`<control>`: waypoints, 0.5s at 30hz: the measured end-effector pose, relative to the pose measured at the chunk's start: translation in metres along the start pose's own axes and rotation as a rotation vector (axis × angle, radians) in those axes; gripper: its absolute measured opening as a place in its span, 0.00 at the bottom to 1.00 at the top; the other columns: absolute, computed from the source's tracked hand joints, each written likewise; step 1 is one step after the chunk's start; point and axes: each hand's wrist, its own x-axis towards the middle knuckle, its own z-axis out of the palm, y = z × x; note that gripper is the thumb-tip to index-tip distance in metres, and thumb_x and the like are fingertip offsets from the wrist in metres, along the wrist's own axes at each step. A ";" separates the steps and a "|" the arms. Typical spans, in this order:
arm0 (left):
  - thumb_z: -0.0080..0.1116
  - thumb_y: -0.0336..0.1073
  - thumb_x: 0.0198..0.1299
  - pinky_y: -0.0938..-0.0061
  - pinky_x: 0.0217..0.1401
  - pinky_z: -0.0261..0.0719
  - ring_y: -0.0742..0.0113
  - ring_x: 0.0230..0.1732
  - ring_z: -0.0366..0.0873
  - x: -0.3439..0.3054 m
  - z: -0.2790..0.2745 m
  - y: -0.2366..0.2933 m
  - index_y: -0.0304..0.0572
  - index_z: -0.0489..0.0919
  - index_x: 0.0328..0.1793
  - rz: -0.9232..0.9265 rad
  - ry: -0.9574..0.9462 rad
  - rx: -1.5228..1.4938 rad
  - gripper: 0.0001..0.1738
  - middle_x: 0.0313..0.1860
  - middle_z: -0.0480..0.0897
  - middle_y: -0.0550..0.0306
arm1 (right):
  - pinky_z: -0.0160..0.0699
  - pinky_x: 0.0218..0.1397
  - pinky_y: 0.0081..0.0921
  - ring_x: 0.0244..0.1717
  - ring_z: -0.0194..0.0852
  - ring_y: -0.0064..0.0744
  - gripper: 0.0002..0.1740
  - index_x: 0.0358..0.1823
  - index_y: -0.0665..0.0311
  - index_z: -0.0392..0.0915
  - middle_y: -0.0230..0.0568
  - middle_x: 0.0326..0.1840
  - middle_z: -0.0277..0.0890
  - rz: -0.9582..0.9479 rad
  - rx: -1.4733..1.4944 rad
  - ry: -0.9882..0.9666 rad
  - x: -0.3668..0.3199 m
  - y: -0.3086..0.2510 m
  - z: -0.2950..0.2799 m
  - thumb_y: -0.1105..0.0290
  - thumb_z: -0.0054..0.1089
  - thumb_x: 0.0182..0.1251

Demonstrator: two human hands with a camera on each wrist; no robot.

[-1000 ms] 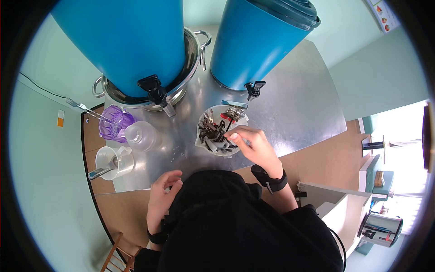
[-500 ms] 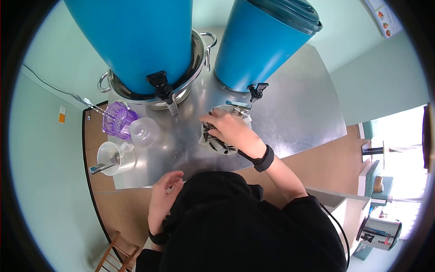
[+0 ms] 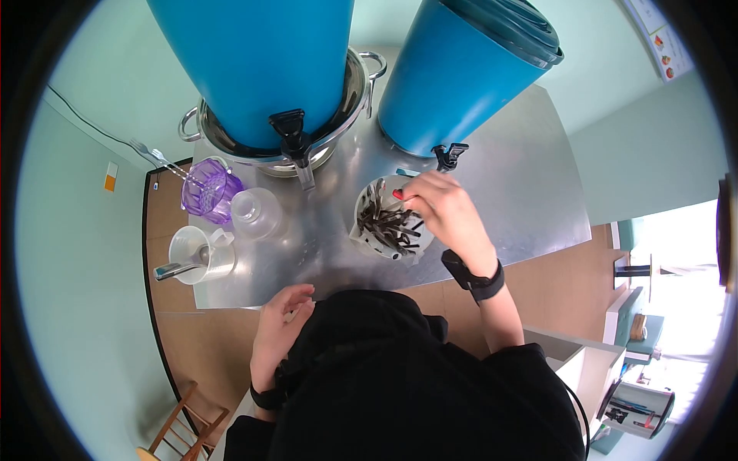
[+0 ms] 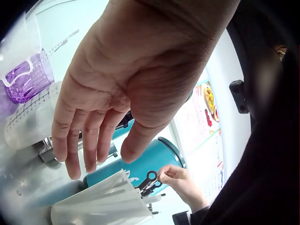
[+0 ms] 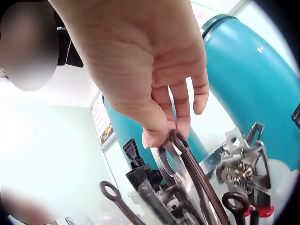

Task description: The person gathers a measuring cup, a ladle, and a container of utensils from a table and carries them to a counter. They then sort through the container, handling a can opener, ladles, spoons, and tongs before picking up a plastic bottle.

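A white container (image 4: 93,204) full of dark and metal utensils (image 3: 384,223) stands on the metal table (image 3: 523,184). My right hand (image 3: 455,217) is over its right side; in the right wrist view, thumb and fingers (image 5: 155,138) pinch the top of a metal utensil (image 5: 196,183) beside a dark looped handle (image 5: 199,171). A metal can opener (image 5: 241,174) with a red part stands among the utensils. My left hand (image 3: 278,330) hangs at the table's front edge, fingers (image 4: 93,136) loosely extended and holding nothing.
Two blue dispensers (image 3: 254,69) with black taps stand at the back, the left one in a metal pot (image 3: 360,84). At the left are a purple pitcher (image 3: 206,190), a clear container (image 3: 257,213) and a measuring jug (image 3: 223,257) with a metal-handled utensil (image 3: 175,270).
My right hand has moved across the utensils to the left, then back to the container's right side, where it pinches a utensil. My left hand has barely moved.
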 end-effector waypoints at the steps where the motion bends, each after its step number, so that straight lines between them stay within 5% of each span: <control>1: 0.57 0.28 0.59 0.74 0.51 0.76 0.67 0.46 0.80 0.000 0.000 -0.001 0.34 0.77 0.52 0.004 -0.002 -0.002 0.14 0.45 0.81 0.52 | 0.70 0.44 0.34 0.38 0.72 0.42 0.06 0.29 0.66 0.73 0.40 0.30 0.73 -0.009 0.003 0.038 -0.001 -0.003 -0.008 0.77 0.61 0.51; 15: 0.57 0.29 0.59 0.71 0.52 0.76 0.63 0.46 0.81 0.013 0.008 0.020 0.37 0.77 0.52 0.078 -0.067 0.081 0.14 0.47 0.81 0.51 | 0.72 0.38 0.26 0.31 0.73 0.37 0.03 0.31 0.69 0.74 0.39 0.29 0.75 0.168 0.153 0.294 -0.012 -0.021 -0.038 0.79 0.60 0.57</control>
